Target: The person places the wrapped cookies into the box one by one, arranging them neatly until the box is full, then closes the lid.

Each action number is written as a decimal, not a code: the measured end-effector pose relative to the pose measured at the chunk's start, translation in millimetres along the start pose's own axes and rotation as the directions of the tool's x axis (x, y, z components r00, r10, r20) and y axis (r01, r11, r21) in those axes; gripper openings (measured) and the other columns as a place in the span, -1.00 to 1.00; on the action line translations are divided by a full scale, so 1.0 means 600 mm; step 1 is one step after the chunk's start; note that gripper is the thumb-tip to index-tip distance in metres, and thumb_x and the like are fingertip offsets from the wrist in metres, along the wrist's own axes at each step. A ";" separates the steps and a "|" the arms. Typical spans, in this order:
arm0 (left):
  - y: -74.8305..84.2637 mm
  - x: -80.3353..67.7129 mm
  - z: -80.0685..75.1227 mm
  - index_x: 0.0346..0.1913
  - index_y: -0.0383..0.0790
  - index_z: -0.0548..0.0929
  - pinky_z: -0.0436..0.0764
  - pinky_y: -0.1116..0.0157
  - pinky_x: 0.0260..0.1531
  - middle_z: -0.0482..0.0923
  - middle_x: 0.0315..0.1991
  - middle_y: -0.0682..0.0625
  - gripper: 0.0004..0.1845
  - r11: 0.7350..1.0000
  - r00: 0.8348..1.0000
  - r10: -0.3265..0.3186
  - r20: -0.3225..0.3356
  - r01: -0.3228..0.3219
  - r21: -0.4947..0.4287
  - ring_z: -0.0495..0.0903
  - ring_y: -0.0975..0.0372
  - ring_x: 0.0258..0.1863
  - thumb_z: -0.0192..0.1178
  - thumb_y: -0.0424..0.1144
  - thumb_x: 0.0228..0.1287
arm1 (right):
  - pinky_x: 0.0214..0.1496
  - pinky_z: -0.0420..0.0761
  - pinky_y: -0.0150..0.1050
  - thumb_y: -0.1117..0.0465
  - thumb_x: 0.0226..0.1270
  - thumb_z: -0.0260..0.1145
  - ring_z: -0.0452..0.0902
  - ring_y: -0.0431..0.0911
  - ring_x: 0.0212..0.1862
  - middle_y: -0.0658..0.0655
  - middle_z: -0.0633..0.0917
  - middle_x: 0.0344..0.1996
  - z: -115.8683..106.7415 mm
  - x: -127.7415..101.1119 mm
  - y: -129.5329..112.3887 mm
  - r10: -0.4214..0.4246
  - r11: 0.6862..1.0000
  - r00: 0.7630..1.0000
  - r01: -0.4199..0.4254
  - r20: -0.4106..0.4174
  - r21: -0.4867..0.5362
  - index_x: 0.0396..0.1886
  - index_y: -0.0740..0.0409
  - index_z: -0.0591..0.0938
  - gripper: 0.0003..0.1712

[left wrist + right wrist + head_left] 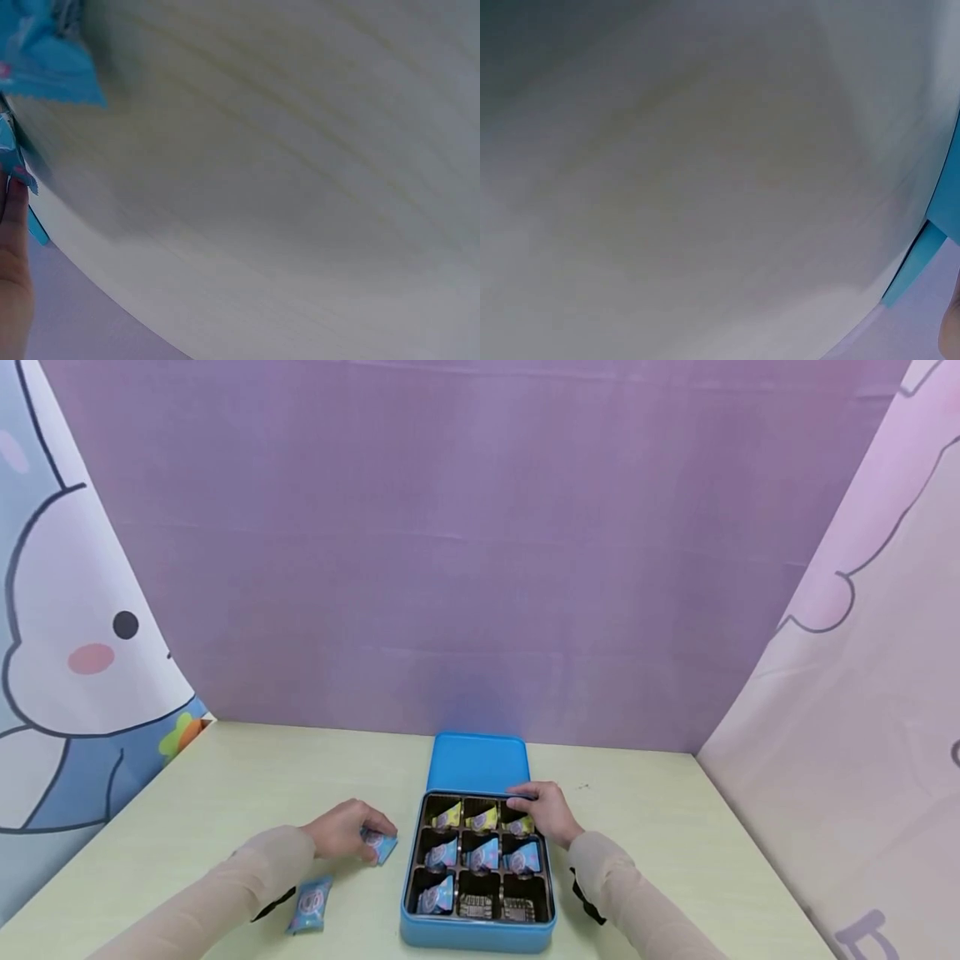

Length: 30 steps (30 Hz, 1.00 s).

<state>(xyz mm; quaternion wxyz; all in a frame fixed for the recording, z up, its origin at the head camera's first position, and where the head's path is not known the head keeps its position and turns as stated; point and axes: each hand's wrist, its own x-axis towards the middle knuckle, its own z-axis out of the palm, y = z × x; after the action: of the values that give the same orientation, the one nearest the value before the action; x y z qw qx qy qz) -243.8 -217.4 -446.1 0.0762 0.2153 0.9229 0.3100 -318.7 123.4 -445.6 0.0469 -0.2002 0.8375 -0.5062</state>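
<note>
Nearest, a blue sachet [308, 904] lies loose on the pale green bench [225, 793] by the left sleeve; its print is too small to read. Just beyond, the left hand [347, 831] curls over a second blue packet [380, 843], pinching it against the bench. Beside it the blue tin [477, 935] holds nine compartments, most filled. The right hand [545, 810] grips the tin's far right corner, near the lid [477, 762]. Behind hangs purple cloth [480, 552]. The left wrist view alone shows the packet's serrated edge [52, 79].
</note>
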 end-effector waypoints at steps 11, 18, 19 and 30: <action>0.001 -0.005 -0.005 -0.14 -0.17 0.70 0.61 0.21 -0.09 0.68 -0.17 0.06 -0.61 0.997 0.999 0.044 0.008 -0.044 0.061 0.62 0.17 -0.13 0.45 -0.31 -0.17 | -0.34 0.45 -0.26 0.23 0.24 0.24 0.60 -0.04 -0.13 0.21 0.64 -0.04 0.006 0.003 0.000 0.014 1.000 1.000 -0.014 -0.001 0.009 -0.05 0.19 0.64 -0.71; 0.003 -0.008 -0.007 -0.13 -0.20 0.69 0.61 0.22 -0.10 0.68 -0.16 0.04 -0.60 0.997 0.999 0.037 0.004 -0.038 0.068 0.62 0.16 -0.12 0.44 -0.33 -0.16 | -0.33 0.46 -0.25 0.23 0.24 0.24 0.59 -0.02 -0.10 0.22 0.63 -0.03 0.007 0.002 -0.002 0.007 1.000 1.000 -0.007 0.002 0.012 -0.04 0.20 0.64 -0.70; 0.004 -0.008 -0.007 -0.13 -0.20 0.69 0.61 0.22 -0.10 0.68 -0.16 0.04 -0.60 0.997 0.999 0.037 0.002 -0.037 0.073 0.62 0.16 -0.12 0.44 -0.33 -0.16 | -0.33 0.46 -0.25 0.23 0.24 0.24 0.59 -0.01 -0.10 0.22 0.62 -0.02 0.007 0.002 -0.002 0.004 1.000 1.000 -0.004 0.002 0.011 -0.04 0.21 0.63 -0.70; 0.004 -0.008 -0.017 -0.15 -0.21 0.70 0.62 0.24 -0.12 0.69 -0.19 0.01 -0.62 0.994 0.998 0.034 -0.048 -0.029 0.105 0.63 0.17 -0.15 0.44 -0.34 -0.17 | -0.38 0.43 -0.26 0.25 0.25 0.23 0.59 -0.05 -0.15 0.24 0.61 -0.01 0.008 0.003 -0.006 0.003 1.000 1.000 -0.003 0.002 0.020 -0.03 0.24 0.63 -0.69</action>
<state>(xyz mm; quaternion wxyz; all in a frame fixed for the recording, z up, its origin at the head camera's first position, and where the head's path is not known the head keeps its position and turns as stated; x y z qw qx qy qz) -241.2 -223.4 -436.4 0.0368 0.2257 0.9360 0.2677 -317.7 117.1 -444.7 0.0506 -0.1992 0.8325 -0.5145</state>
